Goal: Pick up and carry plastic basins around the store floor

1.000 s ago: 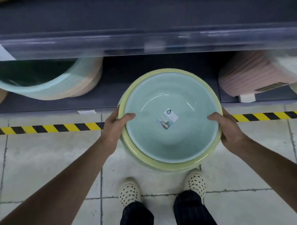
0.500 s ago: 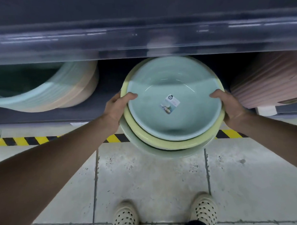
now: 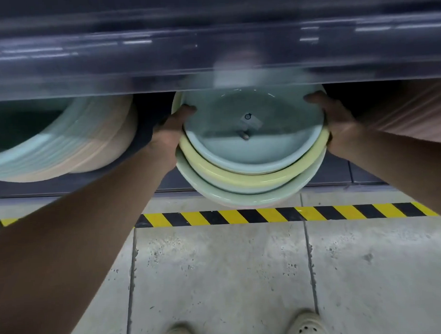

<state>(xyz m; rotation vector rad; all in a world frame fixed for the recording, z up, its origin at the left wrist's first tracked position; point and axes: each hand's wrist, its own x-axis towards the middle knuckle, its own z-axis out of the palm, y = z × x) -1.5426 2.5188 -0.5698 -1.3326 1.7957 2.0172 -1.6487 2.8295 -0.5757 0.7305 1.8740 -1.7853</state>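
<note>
Head view: left hand [image 3: 167, 137] and right hand [image 3: 338, 122] grip opposite rims, apparently balancing nested basins [image 3: 251, 154] over shelf [image 3: 341, 173] edge.

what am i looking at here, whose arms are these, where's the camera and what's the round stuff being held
There is no machine here. A person wears a wide-angle camera on the head, looking forward and down, so you see their own arms and shoes. The left hand and right hand grip opposite sides of a stack of basins. It has a pale blue one on top with a sticker inside, a yellow one under it, then a green one. The stack reaches in under the upper shelf; I cannot tell whether it rests on the lower shelf. To its left another stack of basins lies on its side, and to its right is something pink and ribbed, blurred. Striped tape crosses the tiled floor.
</note>
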